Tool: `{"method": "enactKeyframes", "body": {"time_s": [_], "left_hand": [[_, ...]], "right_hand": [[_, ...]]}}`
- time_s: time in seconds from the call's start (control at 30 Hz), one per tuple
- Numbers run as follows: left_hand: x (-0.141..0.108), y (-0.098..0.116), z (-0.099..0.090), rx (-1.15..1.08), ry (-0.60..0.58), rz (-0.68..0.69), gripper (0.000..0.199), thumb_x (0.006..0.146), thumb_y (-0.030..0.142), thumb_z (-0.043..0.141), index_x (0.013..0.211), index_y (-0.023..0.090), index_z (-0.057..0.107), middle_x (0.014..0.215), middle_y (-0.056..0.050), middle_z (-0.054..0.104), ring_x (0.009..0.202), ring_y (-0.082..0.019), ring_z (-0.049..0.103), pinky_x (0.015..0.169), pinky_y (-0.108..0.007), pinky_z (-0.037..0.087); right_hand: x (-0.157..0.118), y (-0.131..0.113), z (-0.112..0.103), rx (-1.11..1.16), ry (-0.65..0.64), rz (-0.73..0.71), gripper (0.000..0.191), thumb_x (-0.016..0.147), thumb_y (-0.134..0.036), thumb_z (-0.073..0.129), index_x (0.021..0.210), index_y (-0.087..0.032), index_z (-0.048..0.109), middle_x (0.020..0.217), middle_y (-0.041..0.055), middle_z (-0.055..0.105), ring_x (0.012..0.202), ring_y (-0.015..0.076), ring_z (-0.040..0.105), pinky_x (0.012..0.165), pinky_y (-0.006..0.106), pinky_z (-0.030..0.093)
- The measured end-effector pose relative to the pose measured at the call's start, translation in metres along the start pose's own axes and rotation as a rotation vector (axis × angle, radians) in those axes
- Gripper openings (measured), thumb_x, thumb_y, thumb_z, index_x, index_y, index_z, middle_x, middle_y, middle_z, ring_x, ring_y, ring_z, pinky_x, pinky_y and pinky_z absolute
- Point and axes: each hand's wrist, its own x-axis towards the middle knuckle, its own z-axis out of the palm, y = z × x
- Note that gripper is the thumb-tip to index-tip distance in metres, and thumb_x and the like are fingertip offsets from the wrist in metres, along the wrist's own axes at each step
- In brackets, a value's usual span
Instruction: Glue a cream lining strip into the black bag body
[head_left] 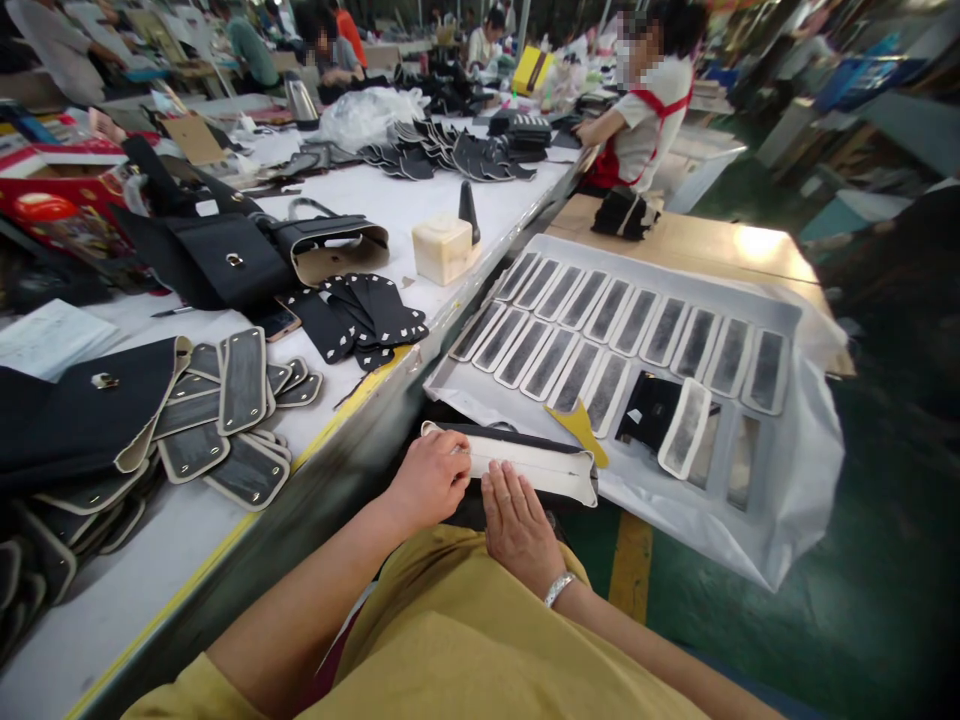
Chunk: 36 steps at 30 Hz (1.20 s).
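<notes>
A black bag (pixel 555 492) lies on its side over my lap, its long cream-white bottom face (pixel 540 459) turned up. A thin dark line runs along this face. My left hand (pixel 435 478) is closed at the bag's left end, fingers curled against the pale face; whether a small item is between them I cannot tell. My right hand (pixel 521 520) lies open and flat, its fingertips on the front edge of the same face. Just past the bag, a yellow pointed scraper-like piece (pixel 579 430) rests at the edge of a grey tray (pixel 517 395).
Rows of pale-rimmed dark strips (pixel 660 330) lie on the tray, with a black flap piece (pixel 649 410). The left table holds studded black panels (pixel 244 380), black bags (pixel 225 255) and a cream block (pixel 442 250). A co-worker (pixel 652 110) stands beyond the tray.
</notes>
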Motion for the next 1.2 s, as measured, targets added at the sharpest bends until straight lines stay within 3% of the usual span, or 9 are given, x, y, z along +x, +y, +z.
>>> {"method": "enactKeyframes", "body": {"time_s": [0.1,0.23,0.4,0.6,0.83,0.9,1.0,1.07,1.2], "left_hand": [[-0.011,-0.011,-0.005,-0.091,0.018,0.038,0.008,0.077,0.018,0.057,0.082,0.02,0.063,0.115,-0.006,0.055,0.107,-0.023,0.05,0.095,-0.04,0.039],[-0.033,-0.033,-0.007,-0.166,0.254,-0.093,0.043,0.077,0.025,0.061,0.118,0.021,0.05,0.137,-0.01,0.038,0.127,-0.024,0.034,0.107,-0.045,0.026],[-0.04,-0.049,0.004,-0.25,0.226,-0.063,0.008,0.08,0.024,0.057,0.081,0.02,0.063,0.135,-0.006,0.041,0.132,-0.025,0.027,0.108,-0.044,0.025],[-0.03,-0.04,0.009,-0.317,0.289,-0.166,0.008,0.074,0.015,0.056,0.069,0.018,0.061,0.136,-0.006,0.041,0.123,-0.023,0.041,0.107,-0.042,0.028],[-0.032,-0.035,0.01,-0.298,0.289,-0.188,0.008,0.072,0.011,0.053,0.068,0.018,0.058,0.14,-0.007,0.036,0.126,-0.025,0.038,0.106,-0.044,0.029],[-0.035,-0.038,0.013,-0.336,0.322,-0.228,0.009,0.072,0.013,0.056,0.079,0.018,0.058,0.142,-0.008,0.033,0.127,-0.026,0.036,0.106,-0.044,0.03],[-0.04,-0.047,0.019,-0.505,0.423,-0.335,0.046,0.07,0.019,0.064,0.112,0.02,0.047,0.146,-0.011,0.022,0.127,-0.026,0.036,0.1,-0.042,0.038],[-0.043,-0.055,0.025,-0.652,0.427,-0.365,0.062,0.069,0.021,0.065,0.124,0.023,0.036,0.147,-0.012,0.017,0.126,-0.025,0.038,0.098,-0.04,0.041],[-0.043,-0.063,0.033,-0.908,0.35,-0.374,0.057,0.074,0.02,0.06,0.125,0.024,0.035,0.147,-0.011,0.021,0.122,-0.024,0.043,0.098,-0.039,0.042]], "right_hand": [[0.002,0.0,0.002,0.001,0.0,-0.009,0.047,0.082,-0.012,0.041,0.128,0.0,0.043,0.137,0.0225,0.038,0.129,0.0319,0.031,0.102,0.046,0.031],[0.004,0.001,0.004,-0.006,0.007,-0.013,0.049,0.081,-0.016,0.044,0.127,0.0,0.045,0.135,0.0223,0.041,0.129,0.0328,0.031,0.102,0.046,0.031],[0.011,-0.002,0.007,0.006,0.025,-0.048,0.046,0.081,-0.016,0.044,0.125,-0.001,0.047,0.134,0.0217,0.043,0.128,0.033,0.032,0.102,0.044,0.031],[0.021,-0.007,0.01,0.017,0.026,-0.08,0.046,0.082,-0.014,0.042,0.125,0.0,0.046,0.133,0.0225,0.043,0.128,0.0312,0.034,0.103,0.045,0.03],[0.031,-0.011,0.012,0.033,0.019,-0.121,0.046,0.082,-0.016,0.043,0.125,-0.001,0.046,0.134,0.022,0.043,0.127,0.0308,0.034,0.103,0.044,0.029],[0.034,-0.013,0.013,0.044,0.025,-0.125,0.045,0.083,-0.017,0.043,0.125,-0.001,0.046,0.134,0.022,0.043,0.127,0.0299,0.035,0.104,0.044,0.028],[0.039,-0.015,0.016,0.051,0.042,-0.142,0.044,0.083,-0.018,0.043,0.124,-0.001,0.047,0.133,0.0219,0.044,0.127,0.0295,0.036,0.104,0.044,0.028],[0.042,-0.017,0.018,0.052,0.049,-0.158,0.043,0.084,-0.017,0.042,0.124,-0.001,0.047,0.132,0.0219,0.045,0.126,0.0293,0.038,0.104,0.044,0.028],[0.052,-0.022,0.02,0.052,0.065,-0.182,0.042,0.084,-0.015,0.04,0.122,0.0,0.049,0.131,0.0218,0.047,0.124,0.0304,0.04,0.103,0.044,0.029]]}}
